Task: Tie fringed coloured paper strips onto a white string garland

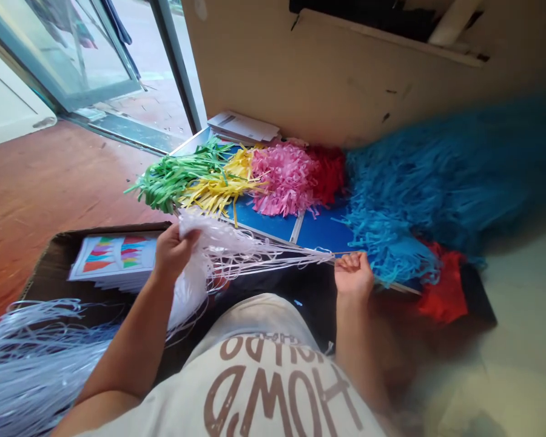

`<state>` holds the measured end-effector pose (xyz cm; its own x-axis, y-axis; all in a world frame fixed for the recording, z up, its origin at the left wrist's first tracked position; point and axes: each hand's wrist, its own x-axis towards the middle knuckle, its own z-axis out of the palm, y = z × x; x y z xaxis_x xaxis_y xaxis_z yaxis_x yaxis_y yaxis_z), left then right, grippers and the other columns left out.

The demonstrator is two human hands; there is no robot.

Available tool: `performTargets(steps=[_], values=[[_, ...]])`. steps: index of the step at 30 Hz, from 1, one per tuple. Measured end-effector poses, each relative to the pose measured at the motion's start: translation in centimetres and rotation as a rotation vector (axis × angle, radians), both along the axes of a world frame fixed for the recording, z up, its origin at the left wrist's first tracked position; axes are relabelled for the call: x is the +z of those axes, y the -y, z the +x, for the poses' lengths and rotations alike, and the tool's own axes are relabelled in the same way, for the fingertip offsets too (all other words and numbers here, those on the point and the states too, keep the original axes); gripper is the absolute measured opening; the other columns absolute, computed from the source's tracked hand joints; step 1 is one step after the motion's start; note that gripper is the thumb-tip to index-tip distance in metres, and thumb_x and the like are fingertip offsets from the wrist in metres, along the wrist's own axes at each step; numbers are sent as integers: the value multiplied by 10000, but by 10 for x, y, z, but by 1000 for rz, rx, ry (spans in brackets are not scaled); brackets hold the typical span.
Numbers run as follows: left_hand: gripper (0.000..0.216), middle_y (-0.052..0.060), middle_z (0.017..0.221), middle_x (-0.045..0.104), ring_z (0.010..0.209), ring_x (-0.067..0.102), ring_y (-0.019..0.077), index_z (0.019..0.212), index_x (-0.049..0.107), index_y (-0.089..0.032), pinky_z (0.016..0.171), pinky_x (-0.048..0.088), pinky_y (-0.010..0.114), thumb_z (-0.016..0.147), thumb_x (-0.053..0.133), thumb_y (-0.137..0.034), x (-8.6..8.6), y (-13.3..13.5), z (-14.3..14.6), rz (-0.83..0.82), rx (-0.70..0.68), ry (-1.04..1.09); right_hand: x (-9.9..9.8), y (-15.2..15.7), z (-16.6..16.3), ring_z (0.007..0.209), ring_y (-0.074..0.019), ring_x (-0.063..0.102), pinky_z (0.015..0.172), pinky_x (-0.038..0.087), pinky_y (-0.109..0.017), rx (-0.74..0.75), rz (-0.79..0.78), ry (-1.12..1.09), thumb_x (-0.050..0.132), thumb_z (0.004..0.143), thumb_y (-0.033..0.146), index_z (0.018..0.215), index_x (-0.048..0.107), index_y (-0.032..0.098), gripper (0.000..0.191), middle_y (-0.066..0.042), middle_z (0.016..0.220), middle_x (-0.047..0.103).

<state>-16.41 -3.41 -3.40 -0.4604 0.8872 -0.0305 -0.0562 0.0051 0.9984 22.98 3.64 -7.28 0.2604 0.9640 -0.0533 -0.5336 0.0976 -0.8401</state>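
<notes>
While white strands (225, 240) stretch along the near edge of the desk (325, 233), the left hand (176, 250) pinches their bushy part | right hand (352, 273): grip clasping their tapered end | pink fringe (284, 179): atop the desk

Glossy, plastic-looking white streamers (225, 240) catch the light, with shiny, silvery-white strands (36, 364) at near left. A rough, matt cardboard box (50, 261) holds smooth printed paper sheets (113, 258). Sleek green strips (175, 176) and ruffled pink fringe (284, 176), paper or thin plastic, cover a smooth blue tabletop (318, 233). Nearest, a matt cloth shirt (273, 388); far, a scuffed, matt wall (337, 91) and, left, clear glass (91, 67).
</notes>
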Motion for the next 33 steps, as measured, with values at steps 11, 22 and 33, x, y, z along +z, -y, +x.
performTargets(steps=[11, 22, 33], values=[[275, 136, 959, 744, 928, 695, 316, 878, 758, -186, 863, 526, 394, 623, 771, -287, -44, 21, -10, -350, -805, -1030, -33, 40, -56, 762, -166, 642, 800, 505, -332, 578, -71, 483, 763, 783, 506, 773, 683, 212, 305, -18, 781, 702], [277, 115, 1062, 738, 1058, 646, 240, 967, 740, -168, 972, 474, 354, 891, 611, -401, -53, -54, 123, -114, -656, -456, -6, 18, -61, 847, -217, 639, 943, 477, -444, 365, 176, 445, 618, 793, 348, 642, 591, 228, 194, -16, 745, 652], [396, 65, 662, 680, 576, 637, 161, 823, 703, -101, 586, 525, 289, 793, 721, -496, -87, -74, 185, -433, -754, -66, -35, 59, -46, 628, -136, 522, 646, 442, -286, 436, -56, 229, 658, 749, 310, 605, 570, 200, 202, 9, 659, 548]])
